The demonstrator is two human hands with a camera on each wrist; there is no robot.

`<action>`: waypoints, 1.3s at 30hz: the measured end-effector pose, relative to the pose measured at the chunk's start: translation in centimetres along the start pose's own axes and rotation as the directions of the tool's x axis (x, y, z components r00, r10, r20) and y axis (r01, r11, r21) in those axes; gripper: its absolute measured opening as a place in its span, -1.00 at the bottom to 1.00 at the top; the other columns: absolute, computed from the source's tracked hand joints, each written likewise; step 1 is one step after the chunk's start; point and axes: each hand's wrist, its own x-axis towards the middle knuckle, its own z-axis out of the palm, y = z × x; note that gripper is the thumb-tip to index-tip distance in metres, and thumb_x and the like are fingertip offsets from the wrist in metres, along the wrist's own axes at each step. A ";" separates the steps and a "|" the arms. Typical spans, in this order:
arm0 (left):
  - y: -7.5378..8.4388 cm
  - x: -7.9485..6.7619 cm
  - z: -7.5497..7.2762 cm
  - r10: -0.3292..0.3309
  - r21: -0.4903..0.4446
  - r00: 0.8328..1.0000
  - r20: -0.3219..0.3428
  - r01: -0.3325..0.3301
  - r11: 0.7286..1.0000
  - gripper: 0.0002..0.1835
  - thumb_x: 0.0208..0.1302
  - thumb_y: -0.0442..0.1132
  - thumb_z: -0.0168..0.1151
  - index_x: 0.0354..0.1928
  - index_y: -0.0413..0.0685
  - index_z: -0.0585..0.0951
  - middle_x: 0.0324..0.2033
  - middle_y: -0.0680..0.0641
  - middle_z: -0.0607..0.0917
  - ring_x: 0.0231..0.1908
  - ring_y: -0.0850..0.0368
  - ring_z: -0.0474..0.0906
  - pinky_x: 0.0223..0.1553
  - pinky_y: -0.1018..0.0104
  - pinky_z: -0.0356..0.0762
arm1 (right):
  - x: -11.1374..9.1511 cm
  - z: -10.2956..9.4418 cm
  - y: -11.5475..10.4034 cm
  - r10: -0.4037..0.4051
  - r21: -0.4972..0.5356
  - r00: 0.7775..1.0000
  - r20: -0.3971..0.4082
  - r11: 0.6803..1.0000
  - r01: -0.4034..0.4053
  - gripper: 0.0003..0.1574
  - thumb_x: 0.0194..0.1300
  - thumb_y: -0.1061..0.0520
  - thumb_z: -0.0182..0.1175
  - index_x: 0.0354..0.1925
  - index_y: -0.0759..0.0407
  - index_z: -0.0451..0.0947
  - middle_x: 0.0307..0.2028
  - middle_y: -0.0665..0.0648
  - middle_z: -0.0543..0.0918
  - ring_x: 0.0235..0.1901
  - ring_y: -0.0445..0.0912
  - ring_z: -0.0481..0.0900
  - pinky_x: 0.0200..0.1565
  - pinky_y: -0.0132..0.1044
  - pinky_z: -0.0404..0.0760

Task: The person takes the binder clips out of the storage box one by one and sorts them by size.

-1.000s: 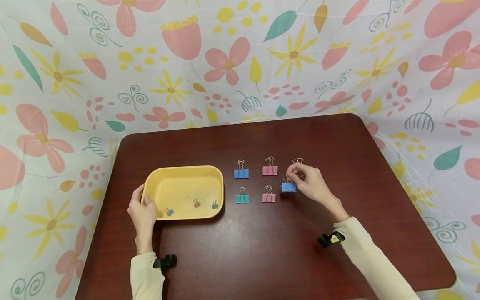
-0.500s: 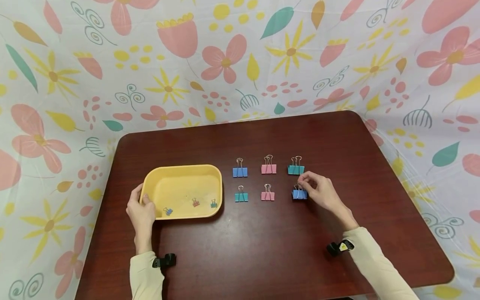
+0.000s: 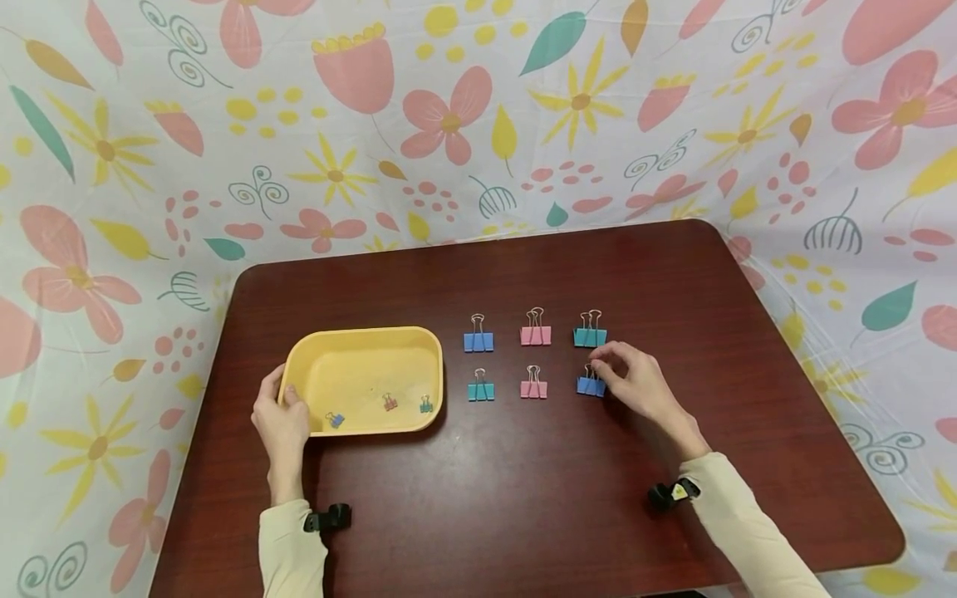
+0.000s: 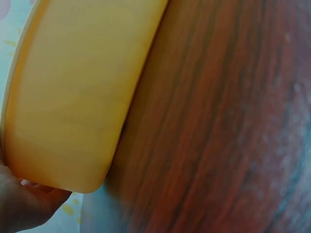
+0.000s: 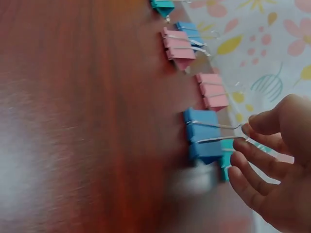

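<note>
My right hand point(image 3: 635, 380) pinches the wire handles of a blue binder clip point(image 3: 591, 386) between thumb and fingertips. In the right wrist view that blue clip point(image 5: 203, 133) stands low over the table, its handles pointing at my fingers. Just behind it sits a larger teal binder clip point(image 3: 590, 337). My left hand point(image 3: 282, 415) grips the left end of a yellow tray point(image 3: 366, 334), thumb over the rim. Inside lie small binder clips: a blue one point(image 3: 335, 420), a red one point(image 3: 390, 402) and a teal one point(image 3: 426, 404).
Left of the held clip, a pink clip point(image 3: 534, 389) and a teal clip point(image 3: 481, 391) form a front row. Behind them stand a larger pink clip point(image 3: 535, 335) and a blue clip point(image 3: 478, 342). A flowered cloth point(image 3: 449, 191) hangs behind the brown table point(image 3: 478, 515).
My right hand has carried the blue clip rightward, then slightly back left, into line with the front row. The teal clip behind is now uncovered. My left hand stays on the tray.
</note>
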 end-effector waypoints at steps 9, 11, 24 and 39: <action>-0.2 0.2 -0.5 -0.014 -0.002 1.000 0.002 0.014 1.000 -0.56 0.46 -0.43 -0.02 0.32 -0.14 0.54 0.23 -0.31 0.62 0.19 -0.25 0.54 0.15 -0.15 0.49 | 3.3 0.5 -3.9 -0.119 0.045 0.990 -0.081 0.991 0.123 -0.88 0.37 0.22 0.27 -0.14 0.10 0.70 -0.23 0.04 0.74 -0.35 -0.13 0.61 -0.25 -0.13 0.64; -0.3 0.3 -0.5 -0.012 -0.001 1.000 0.004 0.012 1.000 -0.56 0.46 -0.43 -0.03 0.32 -0.14 0.54 0.23 -0.32 0.62 0.18 -0.26 0.55 0.14 -0.15 0.50 | 4.0 1.0 -4.9 -0.143 0.067 0.987 -0.071 0.987 0.148 -0.88 0.37 0.22 0.27 -0.14 0.12 0.70 -0.23 0.05 0.74 -0.35 -0.11 0.63 -0.25 -0.12 0.67; -0.7 0.1 0.0 -0.008 0.002 1.000 0.012 0.008 1.000 -0.57 0.45 -0.43 -0.01 0.31 -0.15 0.54 0.21 -0.33 0.63 0.19 -0.27 0.53 0.18 -0.16 0.47 | 8.9 5.1 -12.9 -0.257 0.246 0.964 0.065 0.941 0.234 -0.74 0.39 0.19 0.27 0.04 0.13 0.63 -0.19 0.07 0.77 -0.24 -0.11 0.70 -0.24 -0.15 0.65; -0.3 0.4 0.0 0.002 -0.015 1.000 0.010 -0.002 1.000 -0.56 0.45 -0.43 -0.01 0.31 -0.14 0.54 0.21 -0.31 0.63 0.21 -0.26 0.53 0.19 -0.16 0.47 | 10.2 12.1 -20.5 -0.438 0.326 0.828 0.350 0.886 0.331 -0.71 0.36 0.26 0.28 0.04 0.23 0.64 -0.12 0.19 0.76 -0.13 -0.07 0.70 -0.14 -0.34 0.68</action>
